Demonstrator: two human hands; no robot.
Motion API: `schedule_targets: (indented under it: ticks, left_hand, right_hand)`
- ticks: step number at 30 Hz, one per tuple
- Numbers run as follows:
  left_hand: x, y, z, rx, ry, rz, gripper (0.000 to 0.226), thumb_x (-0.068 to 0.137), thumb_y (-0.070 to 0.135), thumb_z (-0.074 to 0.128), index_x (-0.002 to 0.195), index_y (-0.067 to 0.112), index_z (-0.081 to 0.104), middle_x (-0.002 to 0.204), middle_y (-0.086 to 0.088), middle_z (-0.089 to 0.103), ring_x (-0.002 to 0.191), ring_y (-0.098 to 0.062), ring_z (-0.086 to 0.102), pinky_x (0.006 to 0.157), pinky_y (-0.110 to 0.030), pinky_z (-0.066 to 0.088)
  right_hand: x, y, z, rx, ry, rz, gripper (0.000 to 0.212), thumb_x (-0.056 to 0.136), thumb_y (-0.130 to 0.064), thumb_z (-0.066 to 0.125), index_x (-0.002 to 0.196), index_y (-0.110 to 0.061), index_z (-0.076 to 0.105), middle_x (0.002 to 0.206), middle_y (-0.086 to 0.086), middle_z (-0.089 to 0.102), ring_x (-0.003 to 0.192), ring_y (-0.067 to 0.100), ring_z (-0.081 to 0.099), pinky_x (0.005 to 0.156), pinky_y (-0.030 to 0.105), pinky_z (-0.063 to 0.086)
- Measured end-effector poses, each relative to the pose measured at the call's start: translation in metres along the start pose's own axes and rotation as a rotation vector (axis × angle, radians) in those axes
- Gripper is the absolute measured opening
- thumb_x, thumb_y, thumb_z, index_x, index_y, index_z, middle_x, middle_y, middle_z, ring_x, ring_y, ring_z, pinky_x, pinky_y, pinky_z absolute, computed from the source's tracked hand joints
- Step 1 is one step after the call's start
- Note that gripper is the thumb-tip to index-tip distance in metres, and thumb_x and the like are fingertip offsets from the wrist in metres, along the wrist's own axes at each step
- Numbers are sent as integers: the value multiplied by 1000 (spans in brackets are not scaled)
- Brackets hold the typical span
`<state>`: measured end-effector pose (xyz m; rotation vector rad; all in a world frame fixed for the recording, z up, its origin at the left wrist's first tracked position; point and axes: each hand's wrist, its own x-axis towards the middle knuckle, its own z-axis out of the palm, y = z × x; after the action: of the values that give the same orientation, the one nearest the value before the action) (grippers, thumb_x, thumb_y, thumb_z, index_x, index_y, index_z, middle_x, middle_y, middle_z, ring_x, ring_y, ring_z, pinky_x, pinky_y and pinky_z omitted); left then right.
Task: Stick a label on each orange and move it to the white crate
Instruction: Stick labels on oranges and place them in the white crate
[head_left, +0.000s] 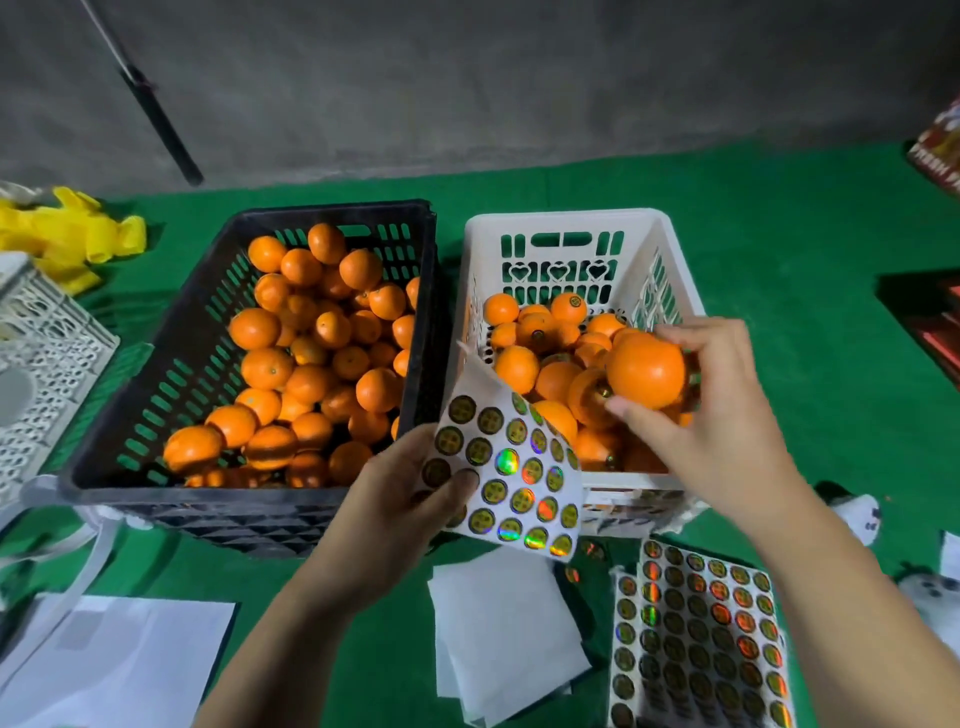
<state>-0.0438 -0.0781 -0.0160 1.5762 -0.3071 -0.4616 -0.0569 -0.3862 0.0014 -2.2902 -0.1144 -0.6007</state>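
Grey wall (467, 78), green table cover (779, 234).

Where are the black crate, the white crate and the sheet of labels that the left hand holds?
black crate (171, 332): head view, on its left wall.
white crate (563, 221): head view, on its far rim.
sheet of labels (511, 470): head view, on its middle, among the round stickers.

A green-covered table (779, 249) carries a black crate (171, 364) beside a white crate (571, 228), with label sheets (696, 639) and white papers (504, 639) at its near edge.
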Motion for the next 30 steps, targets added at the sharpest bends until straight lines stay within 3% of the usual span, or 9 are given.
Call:
schedule_targets:
  ticks: [3, 5, 7, 11, 15, 19, 23, 26, 30]
  left_hand:
    - [5, -2, -6, 49, 70, 35, 27, 99, 27, 67, 127, 29, 67, 131, -1, 74, 121, -26, 71, 99, -57, 59]
    - [8, -2, -9, 59, 81, 48, 30, 101, 24, 65, 131, 28, 66, 132, 0, 74, 122, -24, 71, 98, -53, 60]
    - [11, -2, -12, 70, 82, 56, 33, 101, 21, 64, 134, 25, 64, 133, 1, 73, 122, -23, 71, 97, -49, 62]
    - [12, -2, -16, 8, 97, 57, 30, 100, 19, 65, 128, 30, 68, 133, 1, 73, 123, -22, 71, 96, -40, 62]
    - [11, -5, -18, -30, 69, 87, 30, 104, 15, 63, 132, 26, 66, 136, -2, 72, 125, -25, 70, 96, -38, 61]
    - [11, -5, -19, -102, 81, 100, 32, 103, 19, 64, 133, 27, 67, 136, -5, 72, 123, -28, 71, 94, -37, 62]
    - [11, -5, -21, -129, 94, 113, 32, 103, 16, 63, 133, 26, 67, 136, -6, 72, 123, -29, 71, 92, -35, 62]
    - [10, -5, -21, -140, 96, 113, 33, 103, 15, 62, 133, 27, 67, 137, -5, 71, 123, -28, 71, 93, -35, 62]
    - [10, -5, -20, -132, 82, 107, 33, 104, 12, 61, 134, 26, 66, 137, -6, 71, 124, -30, 70, 94, -38, 62]
  right_hand:
    - [48, 31, 16, -156, -23, 45, 68, 81, -33, 87, 132, -22, 43, 128, -8, 32, 112, 13, 46, 93, 37, 52]
    - [77, 49, 34, -213, -84, 91, 71, 80, -20, 88, 134, -21, 42, 133, 0, 27, 122, 27, 46, 105, 50, 50]
    - [95, 64, 51, -180, -182, 148, 66, 84, -19, 85, 134, -22, 42, 132, 2, 25, 126, 27, 40, 113, 48, 44]
    - [96, 84, 70, -72, -546, 392, 35, 97, -53, 66, 119, -27, 59, 126, 1, 38, 129, 25, 44, 108, 37, 35]
    - [86, 80, 57, -59, -546, 365, 60, 89, -76, 59, 137, -41, 51, 144, -7, 41, 138, 20, 43, 111, 44, 40]
    - [74, 77, 30, -194, -810, 301, 88, 76, -77, 74, 150, -40, 44, 154, -11, 44, 142, 18, 41, 119, 45, 38]
    - [68, 78, 31, -161, -729, 263, 73, 80, -56, 84, 143, -33, 56, 140, -15, 55, 133, 11, 51, 108, 24, 40]
    - [77, 78, 28, -65, -666, 304, 74, 73, -63, 82, 137, -33, 62, 131, -17, 60, 126, 7, 55, 96, 8, 38]
    - [97, 78, 42, -76, -389, 352, 71, 84, -46, 83, 146, -24, 55, 142, 3, 62, 132, 28, 57, 111, 42, 46]
